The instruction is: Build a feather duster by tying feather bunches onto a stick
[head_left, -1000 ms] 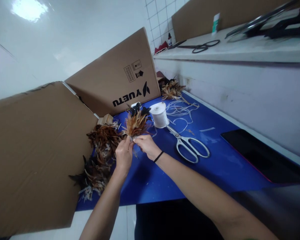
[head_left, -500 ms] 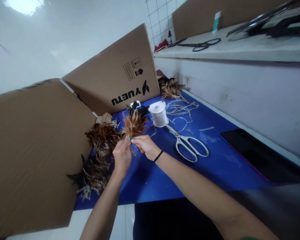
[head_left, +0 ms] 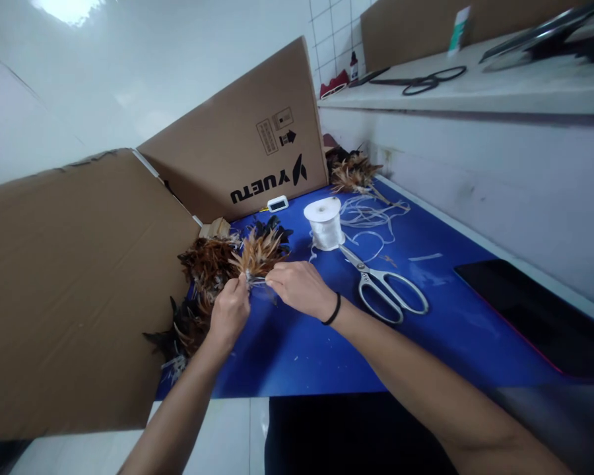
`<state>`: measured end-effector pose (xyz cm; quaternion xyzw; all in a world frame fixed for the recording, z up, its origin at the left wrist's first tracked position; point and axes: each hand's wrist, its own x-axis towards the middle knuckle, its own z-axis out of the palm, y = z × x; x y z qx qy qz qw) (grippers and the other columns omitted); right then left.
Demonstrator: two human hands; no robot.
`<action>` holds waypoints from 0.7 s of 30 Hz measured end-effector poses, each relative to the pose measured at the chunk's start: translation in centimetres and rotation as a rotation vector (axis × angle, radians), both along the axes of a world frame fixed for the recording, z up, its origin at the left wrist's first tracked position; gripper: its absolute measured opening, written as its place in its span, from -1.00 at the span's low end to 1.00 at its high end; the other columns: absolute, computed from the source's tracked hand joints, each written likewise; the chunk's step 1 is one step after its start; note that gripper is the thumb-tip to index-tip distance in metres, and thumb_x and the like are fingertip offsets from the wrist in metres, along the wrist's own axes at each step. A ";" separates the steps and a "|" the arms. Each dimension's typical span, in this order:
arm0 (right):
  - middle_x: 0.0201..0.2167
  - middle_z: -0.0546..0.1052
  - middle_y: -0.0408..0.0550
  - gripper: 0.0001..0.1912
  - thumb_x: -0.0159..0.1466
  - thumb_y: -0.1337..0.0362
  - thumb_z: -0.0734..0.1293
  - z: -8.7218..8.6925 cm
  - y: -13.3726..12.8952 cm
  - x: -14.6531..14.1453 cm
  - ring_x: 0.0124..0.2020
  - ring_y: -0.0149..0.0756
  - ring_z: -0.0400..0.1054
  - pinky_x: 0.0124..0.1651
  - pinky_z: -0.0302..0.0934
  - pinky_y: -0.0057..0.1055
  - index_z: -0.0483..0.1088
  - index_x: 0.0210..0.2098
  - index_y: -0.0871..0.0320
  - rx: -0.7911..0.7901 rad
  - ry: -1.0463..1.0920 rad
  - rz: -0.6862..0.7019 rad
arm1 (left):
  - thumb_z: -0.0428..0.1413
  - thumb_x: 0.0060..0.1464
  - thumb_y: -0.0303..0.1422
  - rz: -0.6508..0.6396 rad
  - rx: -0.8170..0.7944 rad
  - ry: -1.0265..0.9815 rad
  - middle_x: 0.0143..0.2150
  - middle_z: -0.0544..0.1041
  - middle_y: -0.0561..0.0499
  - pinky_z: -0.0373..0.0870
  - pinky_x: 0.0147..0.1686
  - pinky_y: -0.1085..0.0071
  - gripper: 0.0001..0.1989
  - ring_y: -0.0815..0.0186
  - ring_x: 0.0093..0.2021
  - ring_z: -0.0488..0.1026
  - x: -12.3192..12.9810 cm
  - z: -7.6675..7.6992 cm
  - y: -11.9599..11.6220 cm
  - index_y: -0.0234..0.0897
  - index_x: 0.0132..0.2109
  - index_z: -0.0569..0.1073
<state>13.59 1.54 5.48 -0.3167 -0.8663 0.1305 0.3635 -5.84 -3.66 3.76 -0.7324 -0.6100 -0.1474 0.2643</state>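
My left hand (head_left: 230,309) is closed around the base of a bundle of brown and black feathers (head_left: 261,252), whose tips fan out away from me. Just to the right, my right hand (head_left: 299,287) pinches a thin white ribbon (head_left: 257,282) that runs taut from the bundle's base. A black band circles my right wrist. Beyond my right hand stands a spool of white ribbon (head_left: 327,231). Silver-handled scissors (head_left: 383,287) lie beside it, their blades partly hidden near the spool.
More feather bundles (head_left: 205,264) lie left of my hands, others (head_left: 354,173) at the far corner. Cardboard panels (head_left: 198,158) wall the blue table (head_left: 327,356) on the left and back. A dark tablet-like slab (head_left: 519,310) lies right. Black scissors (head_left: 426,82) rest on a shelf.
My right hand has drawn away to the right from my left hand, and the ribbon now stretches between them. The feather bundle is lower and tilted. The view has shifted slightly.
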 end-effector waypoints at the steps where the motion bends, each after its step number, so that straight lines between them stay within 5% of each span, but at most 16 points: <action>1: -0.41 0.49 -0.04 -0.72 0.28 0.32 0.15 0.4 -0.1 0.1 -0.40 -0.37 0.30 -0.38 -0.03 -0.43 0.47 -0.41 0.17 0.075 -0.047 0.013 | -0.15 0.19 -0.46 0.007 -0.041 0.054 -0.30 0.44 -0.12 0.38 -0.27 0.44 -0.67 0.31 -0.32 0.42 -0.3 0.2 -0.4 -0.37 0.02 0.38; 5: -0.38 0.47 -0.04 -0.71 0.31 0.34 0.13 2.1 0.4 0.2 -0.32 -0.35 0.29 -0.34 -0.02 -0.43 0.46 -0.38 0.18 0.276 -0.116 0.106 | -0.17 0.14 -0.55 -0.029 -0.214 0.236 -0.31 0.41 -0.10 0.40 -0.31 0.43 -0.61 0.30 -0.34 0.40 -1.1 2.1 -2.5 -0.36 0.08 0.32; 8: -0.36 0.48 -0.06 -0.75 0.29 0.32 0.18 3.6 1.3 0.3 -0.31 -0.36 0.29 -0.32 0.01 -0.44 0.48 -0.36 0.16 0.284 -0.140 0.253 | -0.14 0.12 -0.55 -0.131 -0.295 0.309 -0.27 0.43 -0.12 0.42 -0.30 0.40 -0.61 0.29 -0.32 0.42 -1.4 4.5 -4.4 -0.36 0.10 0.30; 13: -0.37 0.52 -0.09 -0.86 0.22 0.30 0.30 4.9 3.0 0.2 -0.34 -0.41 0.34 -0.30 0.09 -0.48 0.52 -0.33 0.16 0.047 -0.113 0.594 | -0.15 0.12 -0.58 -0.299 -0.561 0.331 -0.21 0.45 -0.12 0.42 -0.33 0.41 -0.58 0.30 -0.30 0.43 -1.3 9.0 -7.1 -0.35 0.12 0.28; 21: -0.40 0.53 -0.04 -0.81 0.15 0.27 0.35 3.6 4.4 -2.1 -0.38 -0.44 0.37 -0.27 0.24 -0.48 0.51 -0.34 0.29 -0.432 0.204 0.997 | -0.11 0.19 -0.46 -0.500 -0.908 -0.101 -0.30 0.46 -0.09 0.34 -0.33 0.50 -0.70 0.37 -0.32 0.42 1.3 13.2 -7.8 -0.28 -0.03 0.45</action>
